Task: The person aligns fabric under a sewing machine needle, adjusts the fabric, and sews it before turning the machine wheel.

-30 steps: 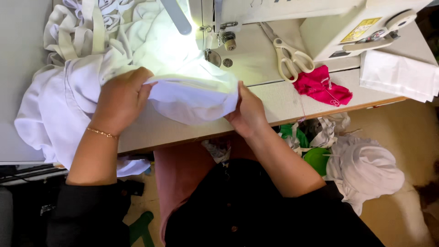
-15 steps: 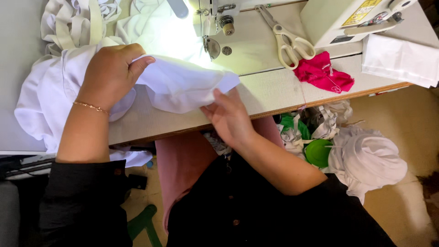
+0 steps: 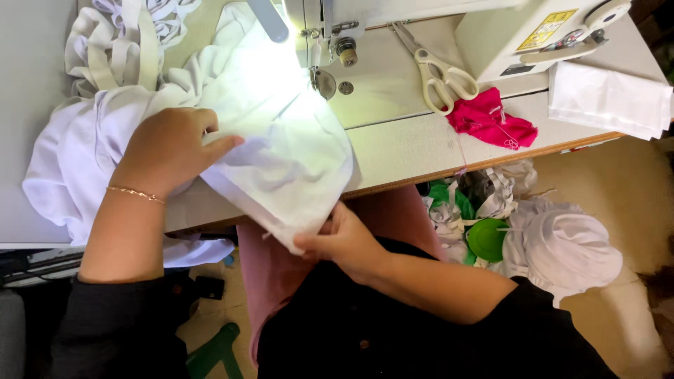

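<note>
Bare table (image 3: pixel 407 144); scissors (image 3: pixel 439 70) beyond

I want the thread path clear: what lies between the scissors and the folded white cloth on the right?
In the head view, between scissors and folded white cloth: crumpled pink fabric and the sewing machine's base.

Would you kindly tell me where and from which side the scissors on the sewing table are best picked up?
Probably by the white handle loops of the scissors, coming from the near, right side. The loops point toward the table's front edge beside the pink cloth, while the blades run up under the sewing machine, leaving little room there.
</note>
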